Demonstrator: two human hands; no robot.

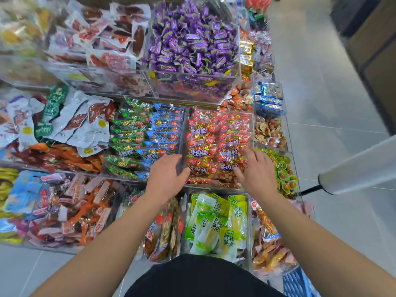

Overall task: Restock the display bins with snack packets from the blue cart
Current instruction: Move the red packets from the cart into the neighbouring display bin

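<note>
Head view: both hands, left hand point(166, 174) and right hand point(256, 170), spread flat on red packets point(216, 146); pale, perhaps tiled floor point(334, 116).

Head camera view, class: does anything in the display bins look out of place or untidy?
Mostly tidy. The red beef-cube packets under the left hand and right hand lie in neat rows. One oddity: a green packet sits among white packets in the bin to the left, seemingly misplaced.
</note>
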